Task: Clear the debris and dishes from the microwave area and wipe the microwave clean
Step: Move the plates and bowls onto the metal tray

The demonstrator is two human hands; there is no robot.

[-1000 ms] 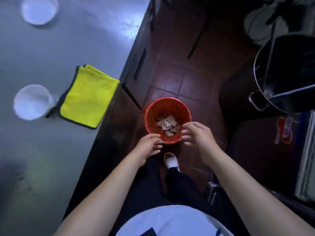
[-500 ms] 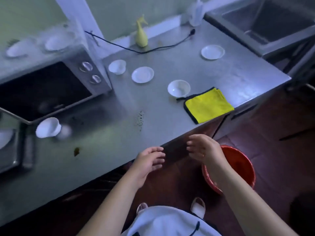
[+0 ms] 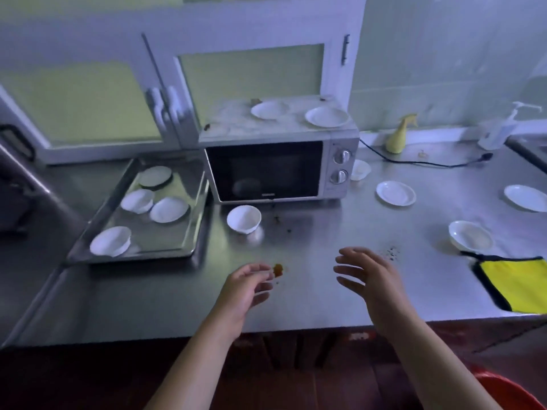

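While both hands hover over the steel counter (image 3: 310, 306) with nothing in them, I'd say the step here is debris pickup. The left hand (image 3: 248, 288) has loosely curled fingers, tips just beside an orange-brown scrap (image 3: 278, 270) at lower centre; can't tell if they actually touch it. The right hand (image 3: 370, 276) is spread and relaxed, with a scatter of dark crumbs (image 3: 392, 252) just past its fingers. The microwave (image 3: 278, 170) sits mid-frame, door closed, with two plates (image 3: 327, 116) on its roof and a white bowl (image 3: 244, 218) right in front of it.

My take on doing it well: pinch the scrap instead of dragging it, since it might be sticky and streak the steel. For the crumbs, sweep them with the side of one hand into the other, cupped at the counter's near edge. Then it all goes into the red bin (image 3: 509, 392) at lower right. Save the yellow cloth (image 3: 515, 287), lying flat at the right edge, for the wipe, once the dishes have gone to the tray (image 3: 165, 235) at left, which already holds a few.
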